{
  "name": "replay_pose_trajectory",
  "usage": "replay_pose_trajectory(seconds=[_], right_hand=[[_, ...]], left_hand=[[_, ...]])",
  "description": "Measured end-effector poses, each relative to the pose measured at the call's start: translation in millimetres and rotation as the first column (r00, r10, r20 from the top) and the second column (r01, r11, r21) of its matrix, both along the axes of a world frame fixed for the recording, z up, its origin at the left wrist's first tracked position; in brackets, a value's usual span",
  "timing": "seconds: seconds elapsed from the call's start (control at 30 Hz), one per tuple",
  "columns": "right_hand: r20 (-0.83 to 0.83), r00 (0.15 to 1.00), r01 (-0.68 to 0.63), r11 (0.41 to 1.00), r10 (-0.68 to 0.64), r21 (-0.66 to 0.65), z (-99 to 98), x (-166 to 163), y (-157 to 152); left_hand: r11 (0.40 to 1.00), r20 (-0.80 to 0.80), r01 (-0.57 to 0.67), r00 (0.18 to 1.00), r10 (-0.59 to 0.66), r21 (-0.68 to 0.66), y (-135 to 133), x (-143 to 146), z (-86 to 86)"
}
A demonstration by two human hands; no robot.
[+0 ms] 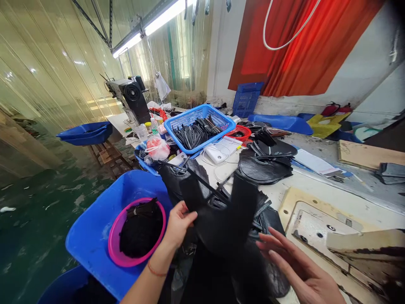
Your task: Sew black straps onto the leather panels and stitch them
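In front of me a black U-shaped leather piece [218, 223] is held up, its two arms pointing away from me. My left hand [180, 221] pinches its left edge between thumb and fingers. Beside its right edge my right hand [294, 266] is open, fingers spread, nothing in it. Behind the piece, partly hidden by it, lie bundles of black strips [261, 215] on more black leather. Farther back a stack of rounded black leather pieces [264, 166] rests on the white table [319, 185], with strips on top.
A sewing machine bed [319, 234] is at the right. On the left, a blue tub [95, 219] holds a pink basin [112, 245] of black material. A blue basket [199, 112] of black strips stands at the back, near a red basket [245, 131]. Another sewing machine [131, 95] stands beyond.
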State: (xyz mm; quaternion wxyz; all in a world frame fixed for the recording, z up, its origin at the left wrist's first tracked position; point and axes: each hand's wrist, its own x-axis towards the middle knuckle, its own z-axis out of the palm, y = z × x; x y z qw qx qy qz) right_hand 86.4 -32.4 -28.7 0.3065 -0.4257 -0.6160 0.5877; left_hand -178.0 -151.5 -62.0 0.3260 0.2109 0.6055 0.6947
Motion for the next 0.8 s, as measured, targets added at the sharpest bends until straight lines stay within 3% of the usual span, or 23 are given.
replay_pose_trajectory(seconds=[0.07, 0.13, 0.23, 0.33, 0.43, 0.5, 0.63, 0.7, 0.77, 0.8], right_hand=[[0.047, 0.999, -0.022, 0.993, 0.017, 0.117, -3.0, 0.1, 6.5], [0.175, 0.984, -0.021, 0.976, -0.018, 0.218, -19.4, 8.5, 15.8], [0.392, 0.910, -0.012, 0.935, -0.137, 0.355, -51.6, 24.6, 31.3], [0.532, 0.821, -0.022, 0.920, -0.206, 0.391, -67.0, 30.3, 40.6], [0.587, 0.784, -0.024, 0.935, -0.202, 0.354, -61.1, 26.0, 41.1], [0.590, 0.772, -0.009, 0.924, -0.237, 0.383, -54.2, 23.7, 37.3], [0.512, 0.812, 0.030, 0.896, -0.281, 0.444, -49.6, 28.7, 25.8], [0.363, 0.890, 0.157, 0.934, -0.274, 0.320, -50.2, 34.6, 21.7], [0.202, 0.950, 0.245, 0.970, -0.239, -0.002, -51.4, 41.4, 19.8], [0.144, 0.966, 0.239, 0.953, -0.214, -0.186, -52.8, 44.9, 19.4]], left_hand=[[0.991, -0.111, -0.114, 0.988, 0.106, -0.073, 5.4, -35.4, 7.7], [0.969, -0.185, -0.210, 0.965, 0.183, -0.134, 7.0, -65.7, 13.1], [0.922, -0.319, -0.338, 0.909, 0.269, -0.186, 3.6, -76.9, 15.0], [0.924, -0.420, -0.308, 0.887, 0.193, -0.226, 3.1, -33.7, 8.3], [0.940, -0.406, -0.069, 0.911, -0.077, -0.333, 8.9, 35.4, -3.8], [0.892, -0.374, 0.063, 0.893, -0.250, -0.447, 13.8, 71.9, -10.6], [0.879, -0.333, 0.088, 0.904, -0.268, -0.468, 17.3, 99.1, -13.5], [0.889, -0.279, 0.109, 0.926, -0.253, -0.445, 14.7, 99.6, -11.9], [0.897, -0.231, 0.122, 0.943, -0.238, -0.425, 10.2, 99.5, -11.5], [0.904, -0.207, 0.125, 0.952, -0.226, -0.408, 7.6, 100.1, -12.3]])
